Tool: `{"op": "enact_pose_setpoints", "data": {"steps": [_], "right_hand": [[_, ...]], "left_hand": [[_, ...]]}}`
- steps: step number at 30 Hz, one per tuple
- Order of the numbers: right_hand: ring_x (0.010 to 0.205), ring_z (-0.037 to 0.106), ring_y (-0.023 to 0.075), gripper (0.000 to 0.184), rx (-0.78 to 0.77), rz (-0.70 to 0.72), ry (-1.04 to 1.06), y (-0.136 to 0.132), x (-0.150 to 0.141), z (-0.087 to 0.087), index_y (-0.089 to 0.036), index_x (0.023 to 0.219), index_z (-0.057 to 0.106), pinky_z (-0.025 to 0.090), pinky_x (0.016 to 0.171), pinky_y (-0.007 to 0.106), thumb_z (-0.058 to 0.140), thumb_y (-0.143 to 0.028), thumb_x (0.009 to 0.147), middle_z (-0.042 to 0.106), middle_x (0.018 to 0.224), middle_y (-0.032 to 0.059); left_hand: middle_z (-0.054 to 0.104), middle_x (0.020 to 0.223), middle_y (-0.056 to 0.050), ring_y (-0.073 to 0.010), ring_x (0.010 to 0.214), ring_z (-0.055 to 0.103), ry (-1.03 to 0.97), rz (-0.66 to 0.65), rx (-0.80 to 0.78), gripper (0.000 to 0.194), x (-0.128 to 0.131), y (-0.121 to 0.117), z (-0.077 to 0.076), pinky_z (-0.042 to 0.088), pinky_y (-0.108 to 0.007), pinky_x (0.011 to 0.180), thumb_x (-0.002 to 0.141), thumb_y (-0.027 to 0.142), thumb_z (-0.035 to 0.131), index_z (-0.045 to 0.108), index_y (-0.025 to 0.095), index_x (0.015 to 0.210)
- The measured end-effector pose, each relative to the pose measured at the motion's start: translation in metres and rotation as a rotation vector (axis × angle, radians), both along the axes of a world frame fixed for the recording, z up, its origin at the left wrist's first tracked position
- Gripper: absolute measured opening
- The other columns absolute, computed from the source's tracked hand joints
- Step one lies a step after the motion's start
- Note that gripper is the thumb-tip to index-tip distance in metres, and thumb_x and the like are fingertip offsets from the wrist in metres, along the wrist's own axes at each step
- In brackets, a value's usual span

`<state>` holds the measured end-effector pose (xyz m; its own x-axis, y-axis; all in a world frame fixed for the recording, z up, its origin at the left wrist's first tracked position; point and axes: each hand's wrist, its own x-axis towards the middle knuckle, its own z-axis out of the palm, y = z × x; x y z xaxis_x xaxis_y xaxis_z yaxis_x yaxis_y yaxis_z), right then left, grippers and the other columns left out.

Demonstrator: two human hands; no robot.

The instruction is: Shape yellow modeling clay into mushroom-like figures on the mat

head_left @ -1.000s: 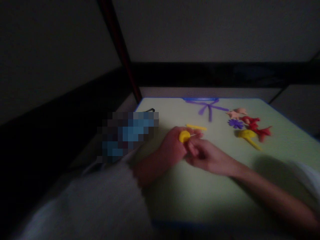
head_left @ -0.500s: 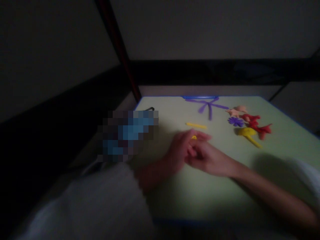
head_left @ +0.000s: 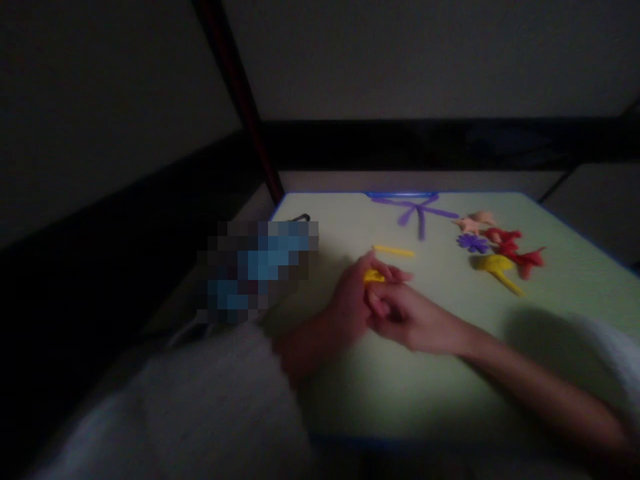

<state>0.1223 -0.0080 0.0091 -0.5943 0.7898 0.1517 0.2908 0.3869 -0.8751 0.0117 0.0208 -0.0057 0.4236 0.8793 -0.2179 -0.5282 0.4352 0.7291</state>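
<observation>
The scene is dim. My left hand (head_left: 353,300) and my right hand (head_left: 407,317) meet over a pale green board (head_left: 400,387), fingers pinched together around a small yellow clay lump (head_left: 373,275). Only the top of the lump shows between the fingertips. A thin yellow clay strip (head_left: 393,251) lies on the board just beyond my fingers.
At the board's far right lie clay shapes: a purple flower (head_left: 471,243), red pieces (head_left: 515,250), a peach piece (head_left: 473,221) and a yellow stemmed shape (head_left: 497,268). A purple clay bow (head_left: 415,212) sits at the far edge. A blurred blue patch (head_left: 257,267) lies left.
The yellow lump, plainly shown a second ago, was almost hidden half a second ago and now peeks out again. Both hands stayed together at the same spot.
</observation>
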Motion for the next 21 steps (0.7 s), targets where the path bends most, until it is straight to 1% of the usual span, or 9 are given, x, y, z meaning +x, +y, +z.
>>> {"op": "enact_pose_setpoints", "data": {"steps": [2,4,8,10,12,14,17,19,21], "right_hand": [[0.059,0.035,0.0093,0.024,0.003,-0.022,0.004,0.001,0.0,-0.001,-0.021,0.063,0.031,0.031,0.05,0.022,0.05,-0.007,0.068,0.037,0.066,-0.0036],[0.058,0.036,0.0086,0.025,-0.033,-0.045,0.017,0.0,0.0,-0.001,-0.021,0.063,0.03,0.031,0.046,0.021,0.051,-0.008,0.068,0.036,0.068,-0.0037],[0.046,0.036,0.0054,0.021,-0.201,-0.038,0.044,-0.003,0.0,0.002,-0.022,0.067,0.032,0.027,0.033,0.017,0.05,-0.01,0.07,0.035,0.064,-0.0059],[0.042,0.036,0.0041,0.019,-0.248,-0.027,0.042,-0.005,-0.001,0.003,-0.021,0.069,0.034,0.026,0.029,0.016,0.049,-0.01,0.07,0.036,0.064,-0.0065],[0.041,0.036,0.003,0.02,-0.238,-0.042,0.042,-0.006,-0.002,0.003,-0.021,0.068,0.034,0.026,0.028,0.014,0.05,-0.009,0.07,0.036,0.064,-0.0066],[0.041,0.036,0.0021,0.022,-0.222,-0.055,0.054,-0.006,-0.002,0.001,-0.021,0.067,0.033,0.026,0.027,0.013,0.051,-0.008,0.07,0.036,0.063,-0.0071],[0.035,0.037,0.0014,0.022,-0.261,-0.003,0.076,-0.004,-0.001,-0.005,-0.022,0.07,0.032,0.026,0.025,0.013,0.05,-0.011,0.074,0.036,0.062,-0.0085],[0.034,0.038,0.0012,0.022,-0.264,0.015,0.074,-0.003,0.001,-0.008,-0.022,0.07,0.032,0.027,0.025,0.014,0.051,-0.013,0.076,0.037,0.063,-0.0086],[0.035,0.039,0.0013,0.024,-0.254,0.014,0.055,-0.003,0.002,-0.01,-0.022,0.069,0.031,0.028,0.026,0.014,0.053,-0.014,0.075,0.037,0.063,-0.0084]], "left_hand": [[0.058,0.056,-0.001,-0.0144,0.071,0.062,0.002,-0.005,-0.014,0.04,0.0,-0.001,0.002,0.047,-0.03,0.081,0.084,0.035,0.043,0.051,0.017,0.049],[0.057,0.055,-0.001,-0.0149,0.075,0.063,0.011,-0.004,0.006,0.039,0.001,-0.003,0.003,0.047,-0.029,0.082,0.083,0.035,0.046,0.052,0.017,0.049],[0.06,0.06,-0.001,-0.0173,0.084,0.064,0.057,0.036,0.091,0.035,-0.001,-0.009,0.004,0.048,-0.03,0.08,0.081,0.04,0.052,0.056,0.017,0.055],[0.059,0.059,0.0,-0.0181,0.083,0.064,0.093,0.044,0.113,0.034,-0.001,-0.01,0.004,0.049,-0.03,0.077,0.081,0.04,0.052,0.056,0.017,0.056],[0.06,0.058,0.0,-0.0177,0.079,0.064,0.101,0.03,0.105,0.034,-0.002,-0.01,0.004,0.049,-0.03,0.075,0.082,0.038,0.051,0.056,0.018,0.055],[0.06,0.057,-0.001,-0.0159,0.074,0.062,0.055,-0.003,0.056,0.037,-0.002,-0.008,0.006,0.049,-0.029,0.074,0.083,0.037,0.049,0.057,0.018,0.052],[0.059,0.053,-0.001,-0.0132,0.064,0.059,-0.064,-0.051,-0.088,0.044,-0.002,-0.002,0.011,0.048,-0.028,0.072,0.086,0.034,0.045,0.057,0.018,0.047],[0.057,0.049,0.0,-0.0119,0.058,0.057,-0.13,-0.007,-0.171,0.045,-0.001,0.0,0.015,0.048,-0.028,0.07,0.086,0.03,0.044,0.055,0.017,0.044],[0.055,0.047,0.0,-0.0112,0.055,0.056,-0.157,0.043,-0.214,0.046,-0.001,0.002,0.017,0.047,-0.027,0.071,0.086,0.027,0.043,0.054,0.017,0.043]]}}
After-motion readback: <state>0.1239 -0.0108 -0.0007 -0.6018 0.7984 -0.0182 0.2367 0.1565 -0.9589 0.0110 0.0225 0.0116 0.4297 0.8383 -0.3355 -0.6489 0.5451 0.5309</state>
